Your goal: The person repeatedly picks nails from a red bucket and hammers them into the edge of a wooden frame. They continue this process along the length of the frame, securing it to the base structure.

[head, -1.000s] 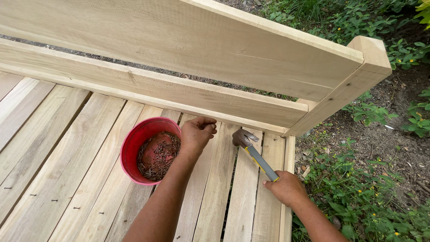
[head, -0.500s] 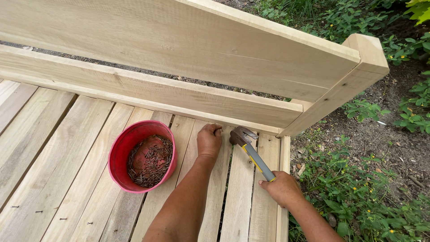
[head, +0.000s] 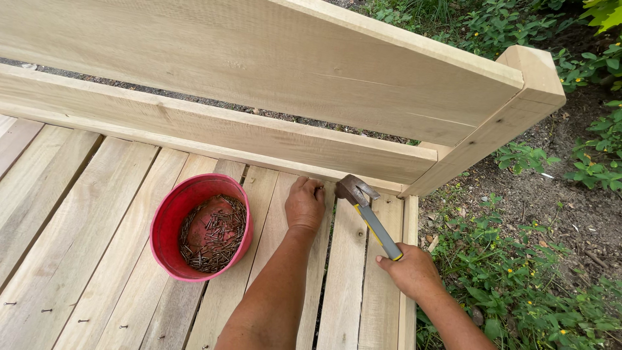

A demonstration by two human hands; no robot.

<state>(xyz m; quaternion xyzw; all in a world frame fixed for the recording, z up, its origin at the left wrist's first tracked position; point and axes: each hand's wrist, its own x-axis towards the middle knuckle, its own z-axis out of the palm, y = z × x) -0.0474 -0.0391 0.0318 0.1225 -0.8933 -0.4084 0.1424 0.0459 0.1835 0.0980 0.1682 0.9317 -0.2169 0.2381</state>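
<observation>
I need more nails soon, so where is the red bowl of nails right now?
In the head view the red bowl of nails sits on the plank deck, left of the left hand.

Left forearm reaching up from the bottom edge, bare, nearly straight, angled slightly rightward toward the wrist. Left hand palm down, back of the hand facing the camera, fingers curled and bunched at the tips, pinched together at the far end; whether anything sits between the fingertips, too small to tell. Right forearm entering from the lower right corner, bare, slanting up and leftward. Right hand lower than the left and well apart from it, fist closed in a wrap grip, knuckles toward the camera, thumb laid along the upper left side of the fist. Both wrists roughly straight, neither sharply bent.
</observation>
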